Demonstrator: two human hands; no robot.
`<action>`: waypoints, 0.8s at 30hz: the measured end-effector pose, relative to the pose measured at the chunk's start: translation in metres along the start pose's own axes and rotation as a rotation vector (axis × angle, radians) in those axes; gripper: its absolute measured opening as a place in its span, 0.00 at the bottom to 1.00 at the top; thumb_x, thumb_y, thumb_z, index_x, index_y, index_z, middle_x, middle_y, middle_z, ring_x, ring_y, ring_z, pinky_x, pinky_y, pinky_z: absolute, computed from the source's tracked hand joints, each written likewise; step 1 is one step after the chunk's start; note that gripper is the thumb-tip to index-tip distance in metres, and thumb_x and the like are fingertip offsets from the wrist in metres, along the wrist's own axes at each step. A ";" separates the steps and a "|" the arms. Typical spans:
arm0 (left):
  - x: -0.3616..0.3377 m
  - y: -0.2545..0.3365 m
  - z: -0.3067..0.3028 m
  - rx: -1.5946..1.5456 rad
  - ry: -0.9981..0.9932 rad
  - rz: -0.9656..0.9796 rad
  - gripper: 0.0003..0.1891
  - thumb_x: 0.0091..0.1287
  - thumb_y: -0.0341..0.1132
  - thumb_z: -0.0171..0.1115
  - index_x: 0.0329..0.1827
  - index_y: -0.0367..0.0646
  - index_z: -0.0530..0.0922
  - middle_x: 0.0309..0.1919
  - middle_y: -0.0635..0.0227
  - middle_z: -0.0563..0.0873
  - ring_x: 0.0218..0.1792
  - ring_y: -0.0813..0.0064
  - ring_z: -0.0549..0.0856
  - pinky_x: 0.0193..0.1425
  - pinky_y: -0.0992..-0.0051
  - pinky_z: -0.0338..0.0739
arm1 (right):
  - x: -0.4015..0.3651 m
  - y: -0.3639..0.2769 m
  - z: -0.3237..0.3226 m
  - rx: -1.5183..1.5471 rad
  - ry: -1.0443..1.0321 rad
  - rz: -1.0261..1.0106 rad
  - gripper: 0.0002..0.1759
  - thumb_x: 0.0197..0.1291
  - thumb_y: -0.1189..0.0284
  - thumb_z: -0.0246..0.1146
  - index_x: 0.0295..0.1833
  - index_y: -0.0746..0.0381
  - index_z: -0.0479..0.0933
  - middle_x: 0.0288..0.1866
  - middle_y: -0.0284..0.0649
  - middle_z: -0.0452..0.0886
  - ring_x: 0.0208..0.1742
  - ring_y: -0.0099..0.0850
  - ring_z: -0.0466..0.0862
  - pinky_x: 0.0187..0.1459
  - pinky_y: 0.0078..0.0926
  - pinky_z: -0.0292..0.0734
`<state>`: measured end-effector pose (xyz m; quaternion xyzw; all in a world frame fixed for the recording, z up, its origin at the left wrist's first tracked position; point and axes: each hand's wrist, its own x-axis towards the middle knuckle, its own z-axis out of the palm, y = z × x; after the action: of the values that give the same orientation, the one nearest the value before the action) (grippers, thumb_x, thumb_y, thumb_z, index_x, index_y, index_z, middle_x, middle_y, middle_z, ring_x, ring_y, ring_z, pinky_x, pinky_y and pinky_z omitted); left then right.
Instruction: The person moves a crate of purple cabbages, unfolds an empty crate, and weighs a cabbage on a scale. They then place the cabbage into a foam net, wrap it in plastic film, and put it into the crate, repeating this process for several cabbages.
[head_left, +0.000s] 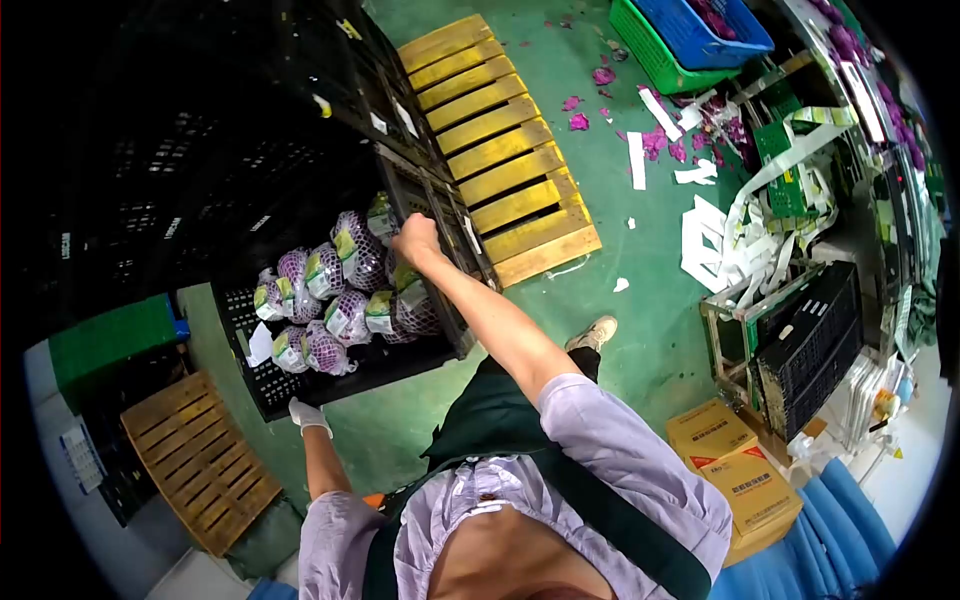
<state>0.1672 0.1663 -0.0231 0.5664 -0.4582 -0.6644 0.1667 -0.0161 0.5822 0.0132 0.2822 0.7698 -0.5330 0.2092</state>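
Observation:
A black plastic crate (375,362) holds several purple, round items in white nets with green and yellow labels (347,318). My right hand (415,241), bare and closed, grips the crate's right side wall near its far end, beside the netted items. At the near left edge of the same crate is my left hand (308,415), in a white glove, its fingers bent against the rim and partly hidden. A white paper slip (260,344) lies at the crate's left side.
Tall stacked black crates (200,150) stand beyond. A yellow pallet (505,150) lies at the right of them, a brown pallet (200,455) at lower left. Purple scraps and white strips (637,160) litter the green floor. Cartons (745,490) and blue and green baskets (665,65) are at right.

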 end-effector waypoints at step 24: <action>0.003 0.003 0.016 0.246 0.069 0.013 0.21 0.64 0.43 0.49 0.54 0.37 0.70 0.52 0.56 0.77 0.52 0.59 0.76 0.57 0.58 0.70 | -0.014 0.032 0.007 -0.003 0.027 -0.167 0.21 0.51 0.63 0.64 0.38 0.73 0.75 0.38 0.60 0.79 0.45 0.53 0.78 0.48 0.40 0.74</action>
<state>0.1513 0.1693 -0.0233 0.6022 -0.5337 -0.5824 0.1159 0.0153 0.5817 -0.0028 0.2236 0.7943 -0.5435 0.1542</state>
